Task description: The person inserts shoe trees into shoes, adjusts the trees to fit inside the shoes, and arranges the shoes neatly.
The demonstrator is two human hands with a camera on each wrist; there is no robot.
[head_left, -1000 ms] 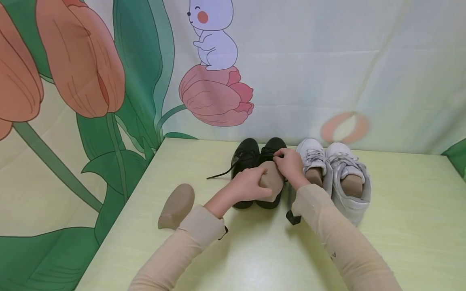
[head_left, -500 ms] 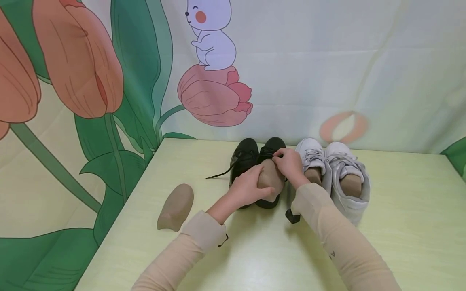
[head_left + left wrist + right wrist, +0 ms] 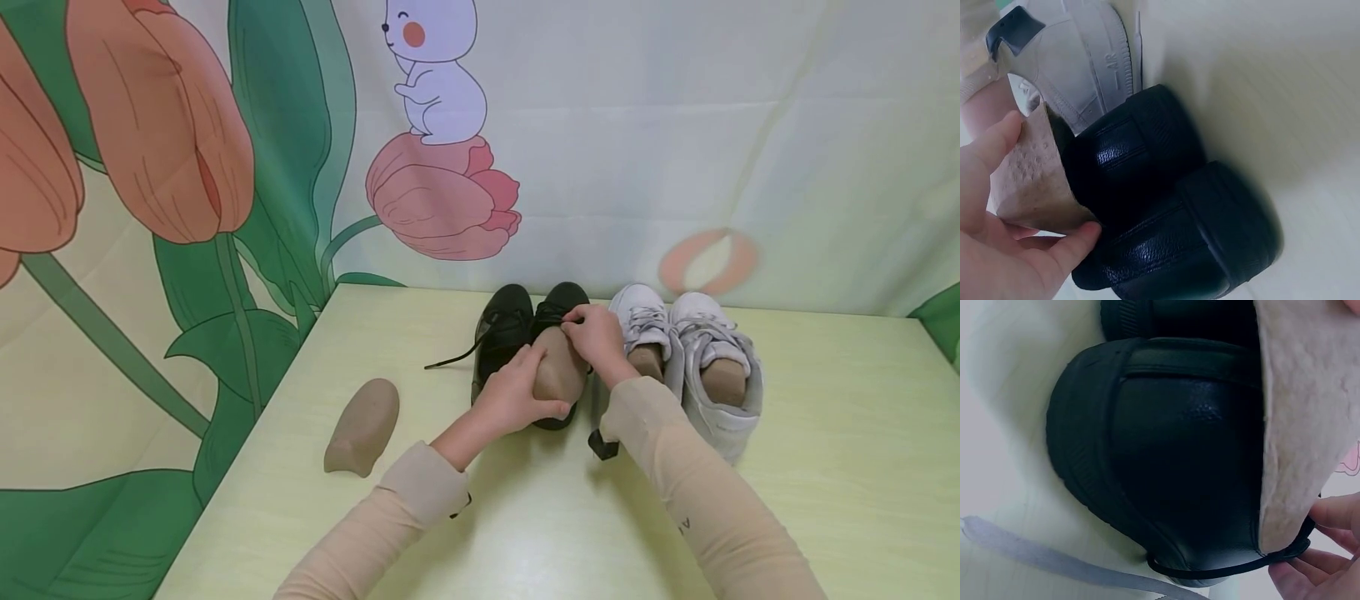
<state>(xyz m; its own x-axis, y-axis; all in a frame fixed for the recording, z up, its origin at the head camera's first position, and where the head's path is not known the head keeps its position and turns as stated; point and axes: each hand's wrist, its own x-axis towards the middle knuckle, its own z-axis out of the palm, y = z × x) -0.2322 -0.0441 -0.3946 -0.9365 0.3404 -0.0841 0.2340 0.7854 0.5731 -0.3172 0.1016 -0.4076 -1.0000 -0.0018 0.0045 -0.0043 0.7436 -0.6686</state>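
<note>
My left hand [image 3: 512,400] grips a brown moulded-pulp shoe insert [image 3: 561,367], thumb at its near end and fingers along its left side. The insert's far tip goes into the opening of the right-hand black shoe [image 3: 567,297]. Tilted, the insert [image 3: 1035,175] stands above the shoe's heel in the left wrist view. My right hand [image 3: 597,337] pinches the edge of that shoe's opening by the laces; the right wrist view shows the fingertips [image 3: 1322,515] on this dark edge. Close on the left stands the other black shoe [image 3: 510,302], one lace trailing out.
A second brown insert [image 3: 363,427] lies on the pale table [image 3: 847,467] at the left. White sneakers [image 3: 727,429] with brown inserts inside stand right of the black pair. Behind the table hangs a printed cloth [image 3: 600,167]. A grey lace [image 3: 1054,559] trails beside the black shoe.
My left hand has shifted its hold and tipped the insert slightly, its tip moving a little forward into the black shoe. The right hand has stayed in place.
</note>
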